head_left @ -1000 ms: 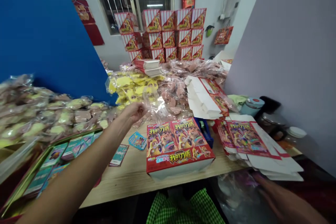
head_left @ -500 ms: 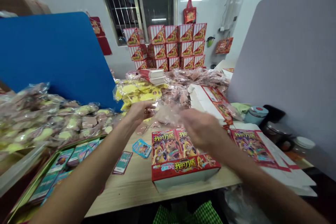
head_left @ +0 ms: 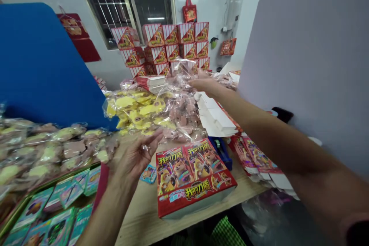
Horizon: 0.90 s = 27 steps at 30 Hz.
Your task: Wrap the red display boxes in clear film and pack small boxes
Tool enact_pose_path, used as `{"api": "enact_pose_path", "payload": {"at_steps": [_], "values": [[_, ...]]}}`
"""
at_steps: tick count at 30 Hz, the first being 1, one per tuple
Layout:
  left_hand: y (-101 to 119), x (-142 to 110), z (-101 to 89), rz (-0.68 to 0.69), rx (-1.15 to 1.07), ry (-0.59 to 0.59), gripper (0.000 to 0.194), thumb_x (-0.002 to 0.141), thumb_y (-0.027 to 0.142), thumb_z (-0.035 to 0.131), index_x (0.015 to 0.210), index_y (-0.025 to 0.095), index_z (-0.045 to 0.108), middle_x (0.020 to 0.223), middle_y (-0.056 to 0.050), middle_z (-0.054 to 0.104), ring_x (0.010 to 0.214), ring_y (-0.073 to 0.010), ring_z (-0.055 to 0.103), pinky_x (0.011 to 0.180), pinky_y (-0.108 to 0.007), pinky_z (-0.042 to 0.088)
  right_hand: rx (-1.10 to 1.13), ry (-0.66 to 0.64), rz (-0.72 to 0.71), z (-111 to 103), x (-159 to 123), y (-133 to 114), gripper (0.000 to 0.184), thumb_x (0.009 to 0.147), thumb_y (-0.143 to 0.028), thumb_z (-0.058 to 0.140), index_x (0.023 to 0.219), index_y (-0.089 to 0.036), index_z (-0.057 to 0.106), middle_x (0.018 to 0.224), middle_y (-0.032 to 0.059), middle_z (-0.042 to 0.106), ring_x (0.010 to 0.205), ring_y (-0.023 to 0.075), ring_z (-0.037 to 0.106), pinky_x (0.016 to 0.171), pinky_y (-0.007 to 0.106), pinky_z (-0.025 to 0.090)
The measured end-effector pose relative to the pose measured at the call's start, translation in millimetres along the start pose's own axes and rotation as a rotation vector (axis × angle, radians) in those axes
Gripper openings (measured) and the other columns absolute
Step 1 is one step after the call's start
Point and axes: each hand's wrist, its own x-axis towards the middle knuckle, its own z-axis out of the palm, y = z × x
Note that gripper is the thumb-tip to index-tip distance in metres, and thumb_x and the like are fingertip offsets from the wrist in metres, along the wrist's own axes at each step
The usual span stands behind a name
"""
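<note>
Clear plastic bag (head_left: pixel 181 67) runs roughly level, pointing left from the right hand (head_left: pixel 206 83), fingers pinched together on it; the left hand's (head_left: pixel 135 158) fingers spread apart.

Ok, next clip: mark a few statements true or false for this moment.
The right hand is up at a clear plastic bag: true.
The left hand grips the red box: false, it is open, beside the box.
A tray of cards lies left of the box: true.
The blue panel stands on the right: false, it is on the left, and a pale panel is on the right.
</note>
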Motion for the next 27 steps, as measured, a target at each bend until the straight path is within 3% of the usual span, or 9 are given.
{"api": "enact_pose_path", "payload": {"at_steps": [3, 6, 7, 9, 11, 14, 19, 23, 27], "values": [[-5.2, -9.8, 12.3, -0.024, -0.189, 0.067, 0.022, 0.079, -0.002, 0.049, 0.091, 0.01, 0.062, 0.11, -0.021, 0.076, 0.098, -0.0242, 0.078, 0.075, -0.024, 0.067, -0.218, 0.028, -0.091, -0.5, -33.9, 17.8, 0.044, 0.083, -0.001, 0.066, 0.126, -0.012, 0.061, 0.117, 0.0157, 0.068, 0.118, 0.0338, 0.062, 0.113, 0.053, 0.043], [-3.3, -16.5, 20.1, 0.013, -0.303, 0.112, 0.023, 0.08, 0.001, 0.048, 0.094, 0.013, 0.061, 0.109, -0.017, 0.077, 0.101, -0.0235, 0.077, 0.076, -0.024, 0.067, -0.315, -0.15, 0.019, -12.3, -77.6, 40.8, 0.022, 0.093, -0.019, 0.062, 0.113, -0.012, 0.068, 0.108, 0.0173, 0.071, 0.094, 0.0307, 0.07, 0.082, 0.043, 0.06], [-2.8, -18.0, 22.1, 0.036, -0.33, 0.109, 0.02, 0.079, 0.002, 0.048, 0.09, 0.014, 0.059, 0.108, -0.016, 0.077, 0.103, -0.0243, 0.077, 0.077, -0.025, 0.067, -0.24, -0.242, 0.138, -16.3, -91.9, 48.1, 0.017, 0.095, -0.023, 0.06, 0.104, -0.011, 0.069, 0.1, 0.0167, 0.072, 0.081, 0.0262, 0.07, 0.067, 0.035, 0.059], [-2.9, -20.4, 25.8, 0.085, -0.39, 0.08, 0.014, 0.078, 0.004, 0.049, 0.078, 0.017, 0.054, 0.107, -0.016, 0.077, 0.107, -0.0267, 0.076, 0.081, -0.029, 0.067, 0.012, -0.382, 0.366, -22.0, -118.3, 60.3, 0.019, 0.096, -0.027, 0.058, 0.092, -0.011, 0.068, 0.085, 0.0135, 0.071, 0.058, 0.0167, 0.064, 0.044, 0.023, 0.046], [-5.0, -22.5, 29.8, 0.124, -0.448, 0.037, 0.016, 0.076, 0.005, 0.05, 0.069, 0.019, 0.046, 0.107, -0.015, 0.078, 0.112, -0.0281, 0.074, 0.085, -0.032, 0.066, 0.298, -0.479, 0.483, -23.7, -139.6, 68.8, 0.019, 0.093, -0.03, 0.062, 0.095, -0.011, 0.067, 0.08, 0.0109, 0.071, 0.05, 0.0129, 0.06, 0.037, 0.019, 0.039], [-10.8, -25.5, 34.9, 0.168, -0.489, -0.027, 0.022, 0.073, 0.006, 0.053, 0.065, 0.021, 0.04, 0.11, -0.014, 0.078, 0.12, -0.0276, 0.07, 0.092, -0.033, 0.064, 0.683, -0.702, 0.564, -17.7, -159.6, 77.0, 0.029, 0.09, -0.037, 0.061, 0.106, -0.013, 0.065, 0.088, 0.0132, 0.074, 0.057, 0.0156, 0.066, 0.04, 0.019, 0.047], [-24.3, -27.5, 31.9, 0.254, -0.442, -0.074, 0.014, 0.068, 0.007, 0.054, 0.078, 0.017, 0.058, 0.106, -0.015, 0.078, 0.122, -0.0267, 0.069, 0.088, -0.028, 0.064, 1.007, -1.025, 0.75, 6.8, -172.3, 79.1, 0.052, 0.105, -0.052, 0.025, 0.113, -0.012, 0.058, 0.104, 0.0217, 0.074, 0.073, 0.0237, 0.074, 0.051, 0.029, 0.059], [-33.2, -31.0, 21.9, 0.394, -0.288, -0.107, 0.012, 0.065, 0.007, 0.061, 0.065, 0.017, 0.055, 0.107, -0.009, 0.078, 0.12, -0.0276, 0.07, 0.089, -0.032, 0.064, 1.167, -1.079, 0.699, 14.1, -178.1, 67.5, 0.085, 0.101, -0.068, -0.002, 0.116, -0.01, 0.057, 0.106, 0.0253, 0.073, 0.081, 0.0269, 0.075, 0.061, 0.034, 0.062], [-37.0, -43.3, 13.1, 0.509, -0.11, -0.069, 0.017, 0.066, 0.005, 0.067, 0.06, 0.018, 0.058, 0.118, -0.002, 0.077, 0.121, -0.0284, 0.068, 0.091, -0.035, 0.065, 1.137, -0.996, 0.714, 7.4, -182.0, 56.7, 0.079, 0.103, -0.06, -0.004, 0.112, -0.011, 0.058, 0.093, 0.0209, 0.074, 0.074, 0.0238, 0.074, 0.06, 0.031, 0.06]]}}
